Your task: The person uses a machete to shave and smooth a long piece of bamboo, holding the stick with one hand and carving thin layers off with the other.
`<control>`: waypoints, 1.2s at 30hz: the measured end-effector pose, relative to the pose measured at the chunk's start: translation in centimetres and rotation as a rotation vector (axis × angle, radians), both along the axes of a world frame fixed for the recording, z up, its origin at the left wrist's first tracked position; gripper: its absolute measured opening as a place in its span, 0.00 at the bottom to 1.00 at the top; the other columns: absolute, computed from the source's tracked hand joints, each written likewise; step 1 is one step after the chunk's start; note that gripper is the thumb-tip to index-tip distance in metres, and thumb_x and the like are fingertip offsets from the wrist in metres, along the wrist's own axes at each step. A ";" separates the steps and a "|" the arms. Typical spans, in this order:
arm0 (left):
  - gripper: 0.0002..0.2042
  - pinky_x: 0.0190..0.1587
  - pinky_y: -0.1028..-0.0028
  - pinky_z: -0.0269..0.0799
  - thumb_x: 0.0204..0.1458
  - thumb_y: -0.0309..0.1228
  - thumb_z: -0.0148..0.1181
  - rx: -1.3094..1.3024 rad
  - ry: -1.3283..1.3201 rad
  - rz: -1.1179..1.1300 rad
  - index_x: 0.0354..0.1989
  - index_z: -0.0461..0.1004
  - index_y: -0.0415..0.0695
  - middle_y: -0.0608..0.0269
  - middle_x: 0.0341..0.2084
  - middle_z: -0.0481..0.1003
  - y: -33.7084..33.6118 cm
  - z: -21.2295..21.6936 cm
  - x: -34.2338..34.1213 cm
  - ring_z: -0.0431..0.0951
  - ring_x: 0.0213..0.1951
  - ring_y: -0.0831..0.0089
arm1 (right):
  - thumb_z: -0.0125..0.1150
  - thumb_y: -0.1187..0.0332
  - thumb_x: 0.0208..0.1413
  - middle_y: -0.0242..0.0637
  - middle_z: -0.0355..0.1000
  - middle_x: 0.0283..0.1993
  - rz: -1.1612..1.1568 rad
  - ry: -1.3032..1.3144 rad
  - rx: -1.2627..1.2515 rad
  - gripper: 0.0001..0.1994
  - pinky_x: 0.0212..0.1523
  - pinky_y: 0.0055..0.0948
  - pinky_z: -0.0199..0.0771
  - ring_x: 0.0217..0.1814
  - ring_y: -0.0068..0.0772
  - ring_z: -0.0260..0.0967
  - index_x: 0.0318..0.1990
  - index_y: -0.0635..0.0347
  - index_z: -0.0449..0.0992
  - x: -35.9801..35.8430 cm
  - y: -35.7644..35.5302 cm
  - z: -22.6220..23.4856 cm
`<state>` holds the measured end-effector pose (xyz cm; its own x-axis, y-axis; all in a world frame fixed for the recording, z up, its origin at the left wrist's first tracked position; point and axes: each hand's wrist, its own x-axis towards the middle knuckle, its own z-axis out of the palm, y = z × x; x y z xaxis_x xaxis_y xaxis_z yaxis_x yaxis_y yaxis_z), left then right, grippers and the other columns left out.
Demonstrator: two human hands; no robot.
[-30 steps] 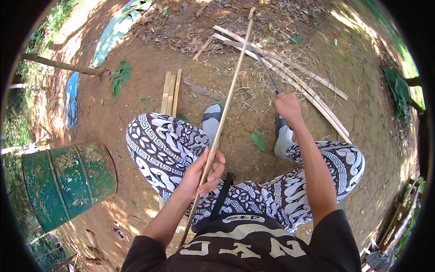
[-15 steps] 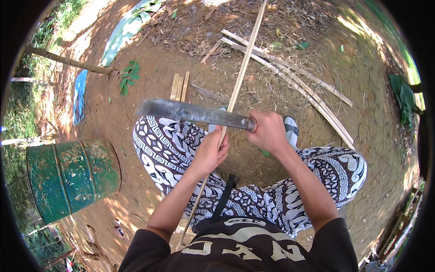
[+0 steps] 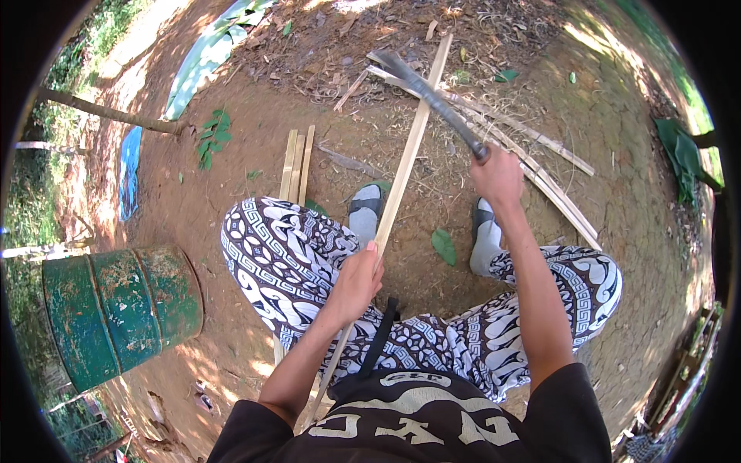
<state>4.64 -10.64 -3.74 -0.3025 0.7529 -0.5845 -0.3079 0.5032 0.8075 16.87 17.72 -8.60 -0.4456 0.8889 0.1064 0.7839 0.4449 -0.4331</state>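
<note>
A long pale bamboo strip slants away from me between my knees, its near end passing under my left forearm. My left hand is closed round it at about lap height. In my right hand is the handle of a machete. Its dark grey blade lies across the far part of the strip, pointing up and left; whether it touches the strip I cannot tell. Just beyond the strip's far end, a small chip rests on the ground.
Longer split strips lie on the ground at the right, with shavings around them. Several short strips stand out past my left knee. A rusty green drum is at the left, near a thin tree trunk and a blue sheet.
The machete has swung from across my left hand to the strip's far part, and my right hand has moved forward and right. My left hand keeps its hold; the strip's far end now shows lower.
</note>
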 end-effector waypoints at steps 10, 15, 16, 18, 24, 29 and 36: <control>0.23 0.18 0.78 0.47 0.71 0.49 0.31 0.002 -0.035 0.045 0.27 0.58 0.47 0.74 0.14 0.53 2.2 0.6 -0.2 0.50 0.15 0.83 | 0.61 0.69 0.44 0.40 0.68 0.15 0.620 0.160 0.030 0.02 0.22 0.44 0.72 0.17 0.41 0.71 0.25 0.55 0.75 -0.4 -7.6 2.1; 0.24 0.20 0.77 0.50 0.71 0.47 0.33 0.093 0.248 0.015 0.24 0.58 0.46 0.73 0.16 0.55 1.4 -1.0 -0.3 0.51 0.16 0.82 | 0.63 0.67 0.43 0.40 0.72 0.18 0.401 -0.104 0.004 0.05 0.26 0.46 0.75 0.21 0.45 0.75 0.27 0.57 0.76 0.4 -4.4 2.0; 0.25 0.21 0.75 0.53 0.71 0.46 0.34 0.071 0.288 -0.009 0.23 0.60 0.44 0.71 0.15 0.57 1.5 -0.6 -0.3 0.55 0.17 0.81 | 0.63 0.67 0.43 0.40 0.73 0.19 0.294 -0.143 -0.010 0.06 0.27 0.47 0.76 0.23 0.46 0.76 0.28 0.57 0.77 0.7 -2.7 1.5; 0.24 0.25 0.65 0.60 0.70 0.43 0.35 0.031 0.455 -0.089 0.27 0.66 0.37 0.57 0.15 0.63 1.4 -0.4 -0.1 0.64 0.19 0.68 | 0.62 0.66 0.46 0.39 0.74 0.19 0.173 -0.133 0.111 0.07 0.25 0.45 0.77 0.22 0.44 0.76 0.30 0.58 0.77 1.5 0.0 0.3; 0.22 0.28 0.59 0.63 0.70 0.39 0.37 0.042 0.721 -0.125 0.32 0.70 0.32 0.45 0.16 0.68 2.5 -0.6 0.7 0.70 0.21 0.55 | 0.59 0.64 0.47 0.49 0.77 0.24 0.068 -0.192 -0.171 0.09 0.29 0.47 0.78 0.26 0.52 0.77 0.33 0.58 0.79 2.7 -1.2 2.8; 0.22 0.26 0.59 0.61 0.70 0.39 0.39 0.115 0.738 -0.146 0.30 0.68 0.32 0.50 0.15 0.68 3.6 -0.5 1.3 0.68 0.19 0.59 | 0.65 0.64 0.37 0.41 0.75 0.22 0.424 -0.141 -0.119 0.09 0.27 0.45 0.76 0.26 0.47 0.76 0.28 0.55 0.76 4.6 -5.3 1.8; 0.23 0.25 0.60 0.60 0.70 0.39 0.39 0.103 0.843 -0.168 0.30 0.68 0.31 0.49 0.16 0.68 5.0 0.1 2.3 0.68 0.20 0.58 | 0.69 0.61 0.36 0.38 0.75 0.21 0.279 -0.113 0.042 0.12 0.27 0.45 0.75 0.25 0.45 0.76 0.26 0.56 0.75 6.6 -3.3 -0.3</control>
